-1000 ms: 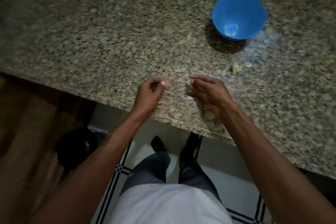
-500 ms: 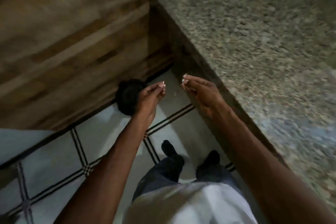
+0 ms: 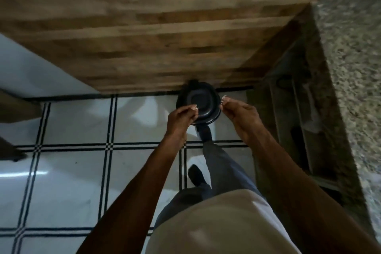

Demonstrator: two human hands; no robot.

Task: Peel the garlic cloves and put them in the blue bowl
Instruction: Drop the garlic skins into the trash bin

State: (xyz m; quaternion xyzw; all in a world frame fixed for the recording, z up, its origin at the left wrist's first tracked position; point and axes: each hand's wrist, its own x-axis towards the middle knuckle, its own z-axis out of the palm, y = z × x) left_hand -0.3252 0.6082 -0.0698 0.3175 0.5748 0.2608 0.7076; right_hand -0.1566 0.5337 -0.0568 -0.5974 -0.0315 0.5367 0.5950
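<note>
Both my hands hover over a black round bin (image 3: 203, 102) on the floor. My left hand (image 3: 181, 117) has its fingers curled, thumb and fingertips pinched together above the bin's left rim. My right hand (image 3: 237, 111) pinches the same way at the bin's right rim. Whatever sits between the fingertips is tiny and pale, seemingly bits of garlic peel, and hard to tell from the nails. My foot (image 3: 204, 132) touches the front of the bin. The blue bowl and the garlic cloves are out of view.
The granite countertop (image 3: 354, 68) runs down the right edge, with a dark open shelf space (image 3: 296, 126) under it. A wooden cabinet front (image 3: 154, 37) stands behind the bin. White floor tiles with black lines (image 3: 78, 171) spread to the left.
The view has swung from the countertop and blue bowl down to the floor. Both hands, still pinched, have moved left off the counter and now hang over the bin.
</note>
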